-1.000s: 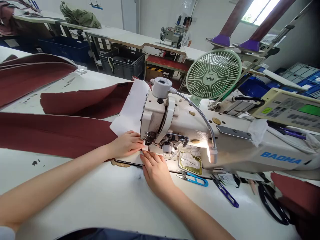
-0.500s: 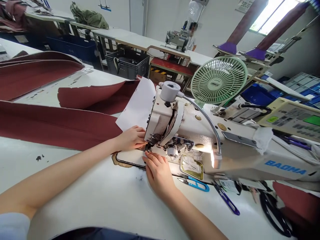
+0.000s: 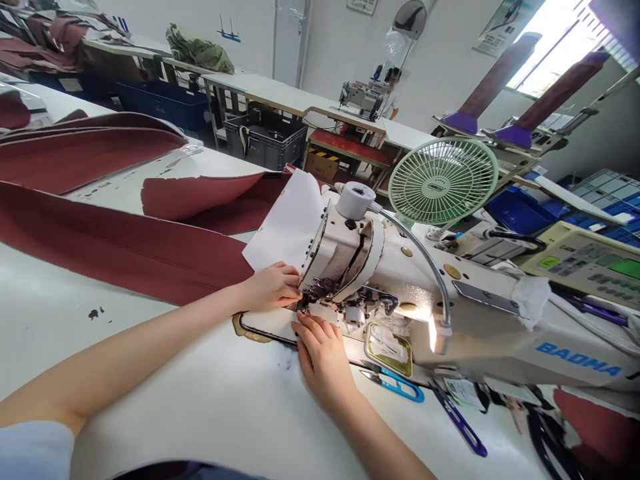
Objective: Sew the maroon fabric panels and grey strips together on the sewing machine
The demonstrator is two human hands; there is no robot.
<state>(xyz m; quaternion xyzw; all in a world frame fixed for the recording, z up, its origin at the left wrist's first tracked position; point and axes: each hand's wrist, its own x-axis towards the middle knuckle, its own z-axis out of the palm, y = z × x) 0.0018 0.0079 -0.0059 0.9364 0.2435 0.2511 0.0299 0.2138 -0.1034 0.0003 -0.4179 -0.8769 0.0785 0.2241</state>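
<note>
The white sewing machine [image 3: 345, 260] stands before me, its lamp lit beside the needle area. My left hand [image 3: 274, 287] is at the left of the presser foot [image 3: 307, 300], fingers bent and together at the edge of a long dark red fabric piece [image 3: 200, 260]. What lies right under those fingertips is hidden. On the machine bed [image 3: 267, 325], my right hand [image 3: 323, 353] lies palm down, fingers stretched towards the presser foot. Behind the left hand, a white sheet [image 3: 287, 217] stands up against the machine head.
Blue thread snips [image 3: 400, 385] and purple snips [image 3: 463, 423] lie right of my right hand, near a small tray [image 3: 389, 348]. A green fan [image 3: 443, 180] stands behind the machine. More red fabric [image 3: 95, 153] lies left. A person [image 3: 393, 100] is at a far table.
The view has shifted slightly, so everything sits a little lower and further right. Both hands keep their places at the presser foot; no clear movement of the fabric shows.
</note>
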